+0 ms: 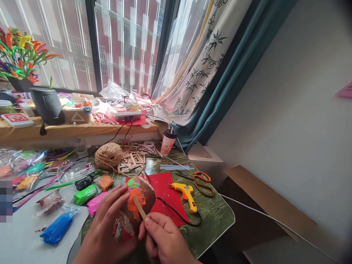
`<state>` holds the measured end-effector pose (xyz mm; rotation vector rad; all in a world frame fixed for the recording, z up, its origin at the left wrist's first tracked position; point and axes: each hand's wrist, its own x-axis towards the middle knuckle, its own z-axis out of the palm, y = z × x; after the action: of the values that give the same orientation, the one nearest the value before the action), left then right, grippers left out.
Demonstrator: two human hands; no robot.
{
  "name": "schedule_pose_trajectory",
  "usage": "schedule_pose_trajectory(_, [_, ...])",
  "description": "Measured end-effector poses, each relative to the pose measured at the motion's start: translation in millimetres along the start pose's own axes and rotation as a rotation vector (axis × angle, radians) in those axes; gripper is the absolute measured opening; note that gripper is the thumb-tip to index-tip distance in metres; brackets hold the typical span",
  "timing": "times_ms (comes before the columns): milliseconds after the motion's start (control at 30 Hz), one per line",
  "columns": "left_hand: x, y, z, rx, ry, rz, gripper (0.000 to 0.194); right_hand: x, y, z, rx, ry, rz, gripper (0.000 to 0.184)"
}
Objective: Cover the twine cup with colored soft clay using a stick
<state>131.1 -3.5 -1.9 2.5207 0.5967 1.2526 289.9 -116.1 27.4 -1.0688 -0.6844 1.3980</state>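
Note:
My left hand is wrapped round the left side of a brown, rounded clay-covered object, holding it tilted over the table. Orange and green clay patches are smeared on its surface, and a beaded or rope-like trim runs along its upper edge. Between the thumb and fingers of my right hand is a wooden craft stick, its tip touching the orange patch. Crinkled clear plastic shows beneath the object, near my left palm. Part of the object is hidden behind my fingers.
A yellow glue gun lies on red felt, with orange-handled scissors beyond. Bagged clay in blue, green and pink lies left. Behind are a twine ball, wooden sticks and a lidded cup.

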Motion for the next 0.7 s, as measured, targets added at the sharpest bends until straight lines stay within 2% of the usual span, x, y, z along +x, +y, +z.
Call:
schedule_pose_trajectory(133, [3,6,-0.7,-0.06,-0.011,-0.099,0.082,-4,-5,-2,-0.042,0.022,0.005,0.063])
schedule_pose_trajectory(300, [0,4,-0.4,-0.107,-0.015,-0.161,0.082,-8,-6,-2,-0.052,0.018,0.03,0.063])
schedule_pose_trajectory(433, [0,4,-1.6,-0.213,-0.009,-0.373,0.085,-9,3,-6,-0.085,0.017,0.053,0.065])
schedule_pose_trajectory(533, [4,4,-3.4,-0.289,0.02,-0.507,0.079,-10,11,-11,-0.086,0.01,0.086,0.067])
schedule_pose_trajectory(700, [7,-4,-4.8,-0.252,0.025,-0.466,0.079,-16,21,-19,-0.013,-0.056,0.056,0.069])
